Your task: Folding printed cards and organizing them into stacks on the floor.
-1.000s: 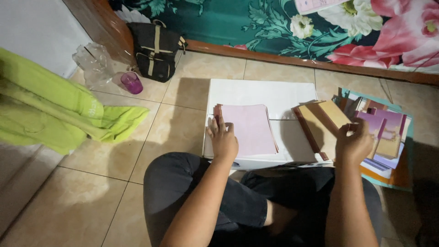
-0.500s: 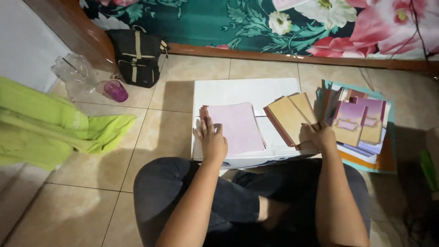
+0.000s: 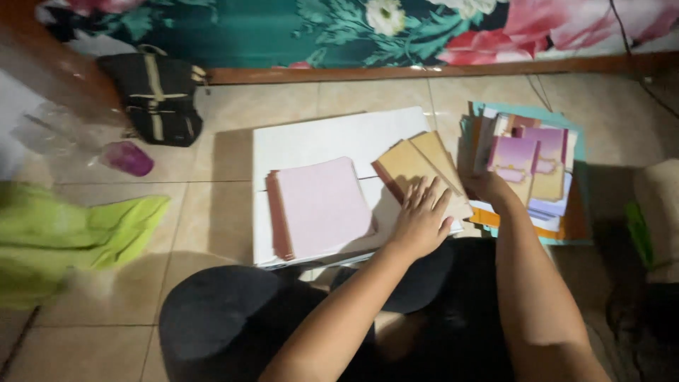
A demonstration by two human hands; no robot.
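1. Floor [image 3: 226,106]: beige glazed tiles with dark grout lines; the person sits on it, dark-clad knees at the near edge.
2. Far boundary: a brown wooden rail [image 3: 424,71], above it a teal cloth with pink and white flowers [image 3: 353,28].
3. White board [image 3: 332,138]: flat on the tiles in front of the knees, serving as the work surface.
4. Tan card stack [image 3: 414,166]: lies on the right part of the board, flat, long axis running from far-left to near-right on a slant, its far corner pointing toward the rail.
5. Left hand [image 3: 422,218]: palm down on the near end of the tan card stack, fingers spread and extended, pressing rather than gripping.
6. Right hand [image 3: 488,185]: at the right edge of the tan stack, touching it; mostly hidden by the wrist, so how far the fingers are curled cannot be told.
7. Pink sheet pile [image 3: 322,206]: on the left part of the board, brown edge along its left side, well apart from both hands.
8. Mixed pile of purple, tan and teal cards [image 3: 530,163]: on the tiles, just right of the board.
9. Black bag with pale straps [image 3: 155,106]: far left.
10. Purple lid [image 3: 127,157]: near the bag, blurred.
11. Lime-green cloth [image 3: 71,233]: left, crumpled.
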